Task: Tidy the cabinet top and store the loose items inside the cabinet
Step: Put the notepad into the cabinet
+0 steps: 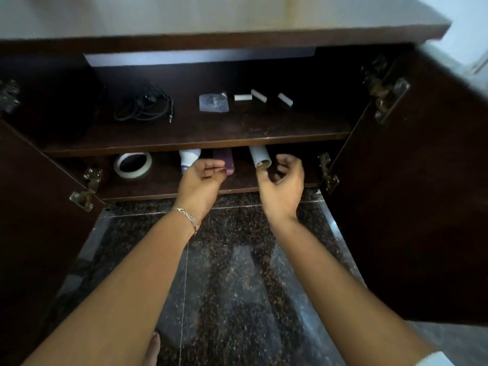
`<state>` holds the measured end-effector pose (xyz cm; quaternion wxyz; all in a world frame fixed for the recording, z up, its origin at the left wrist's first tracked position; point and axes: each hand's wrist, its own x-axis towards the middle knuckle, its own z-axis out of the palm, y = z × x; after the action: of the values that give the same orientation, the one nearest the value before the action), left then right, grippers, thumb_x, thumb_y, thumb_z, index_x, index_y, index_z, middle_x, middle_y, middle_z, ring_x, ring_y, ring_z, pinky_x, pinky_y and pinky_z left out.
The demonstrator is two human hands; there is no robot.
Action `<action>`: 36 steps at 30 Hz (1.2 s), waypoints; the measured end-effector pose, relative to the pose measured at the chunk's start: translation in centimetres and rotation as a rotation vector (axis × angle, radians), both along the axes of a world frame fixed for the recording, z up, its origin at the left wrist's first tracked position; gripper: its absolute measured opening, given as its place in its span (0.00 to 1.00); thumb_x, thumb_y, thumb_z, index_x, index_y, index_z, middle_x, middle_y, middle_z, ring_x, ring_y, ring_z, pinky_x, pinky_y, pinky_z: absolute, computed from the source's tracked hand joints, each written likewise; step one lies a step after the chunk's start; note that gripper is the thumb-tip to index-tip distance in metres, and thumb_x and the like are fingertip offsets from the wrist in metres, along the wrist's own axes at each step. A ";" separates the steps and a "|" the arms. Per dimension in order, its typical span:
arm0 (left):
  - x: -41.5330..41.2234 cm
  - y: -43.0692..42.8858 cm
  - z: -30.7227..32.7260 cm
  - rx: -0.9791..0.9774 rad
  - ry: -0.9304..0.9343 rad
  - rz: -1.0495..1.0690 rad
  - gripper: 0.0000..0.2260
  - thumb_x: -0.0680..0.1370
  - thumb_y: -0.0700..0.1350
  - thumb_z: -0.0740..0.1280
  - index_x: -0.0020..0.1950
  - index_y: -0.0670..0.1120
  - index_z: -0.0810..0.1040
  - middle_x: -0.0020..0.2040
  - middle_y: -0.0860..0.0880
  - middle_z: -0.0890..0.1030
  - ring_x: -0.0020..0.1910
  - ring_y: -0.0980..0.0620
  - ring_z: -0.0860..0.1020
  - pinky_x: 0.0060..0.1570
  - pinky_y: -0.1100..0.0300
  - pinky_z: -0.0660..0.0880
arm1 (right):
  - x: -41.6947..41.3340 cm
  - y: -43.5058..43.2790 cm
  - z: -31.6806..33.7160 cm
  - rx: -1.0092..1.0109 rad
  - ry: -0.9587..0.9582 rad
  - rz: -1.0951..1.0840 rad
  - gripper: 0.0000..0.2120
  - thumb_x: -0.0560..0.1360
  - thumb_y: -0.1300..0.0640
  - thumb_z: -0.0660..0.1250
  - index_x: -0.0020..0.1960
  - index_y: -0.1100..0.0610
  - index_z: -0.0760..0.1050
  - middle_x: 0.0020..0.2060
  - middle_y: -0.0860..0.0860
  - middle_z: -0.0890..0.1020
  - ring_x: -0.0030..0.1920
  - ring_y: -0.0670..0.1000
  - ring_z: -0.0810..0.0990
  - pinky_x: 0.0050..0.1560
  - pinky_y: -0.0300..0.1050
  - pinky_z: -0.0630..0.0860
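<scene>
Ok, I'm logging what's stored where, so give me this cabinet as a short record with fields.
doors: both open
upper shelf: black cable, clear pad, three white pieces
lower shelf: tape roll, white bottle, purple item, pale tube
left hand: loosely curled, empty, by the purple item
right hand: loosely curled, thumb at the tube's end

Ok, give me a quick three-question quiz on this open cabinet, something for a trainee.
1. How many small white sticks lie on the upper shelf?
2. True or false: the tape roll lies on the upper shelf.
3. Which lies nearest the right hand? A) black cable B) pale tube C) white bottle
Key: 1 three; 2 false, it is on the lower shelf; 3 B.
</scene>
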<state>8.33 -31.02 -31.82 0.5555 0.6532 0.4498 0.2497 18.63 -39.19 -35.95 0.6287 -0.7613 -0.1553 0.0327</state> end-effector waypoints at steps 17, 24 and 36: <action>-1.8 5.6 21.9 0.649 0.128 -0.022 0.10 0.76 0.51 0.66 0.38 0.49 0.78 0.36 0.53 0.84 0.39 0.55 0.82 0.47 0.54 0.78 | -2.1 4.3 21.9 0.171 -0.511 0.269 0.10 0.75 0.58 0.67 0.56 0.54 0.72 0.51 0.45 0.75 0.54 0.45 0.74 0.55 0.33 0.69; -3.1 15.1 21.8 0.538 0.332 0.107 0.12 0.76 0.40 0.66 0.59 0.45 0.77 0.60 0.48 0.80 0.59 0.50 0.77 0.57 0.64 0.67 | -1.5 12.4 25.1 -0.391 -0.727 0.653 0.19 0.77 0.51 0.63 0.66 0.56 0.69 0.62 0.53 0.74 0.65 0.53 0.70 0.66 0.44 0.64; -2.5 22.4 20.6 0.730 0.437 0.028 0.10 0.78 0.42 0.64 0.58 0.47 0.78 0.59 0.46 0.80 0.60 0.48 0.76 0.58 0.62 0.68 | 1.7 27.4 26.4 -0.936 -0.664 0.781 0.47 0.72 0.31 0.61 0.79 0.57 0.47 0.79 0.53 0.44 0.77 0.60 0.50 0.74 0.58 0.51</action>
<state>5.86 -8.65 -11.17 0.1758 0.8384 0.4479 0.2559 20.37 -11.76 -9.50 0.0955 -0.8104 -0.5717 0.0853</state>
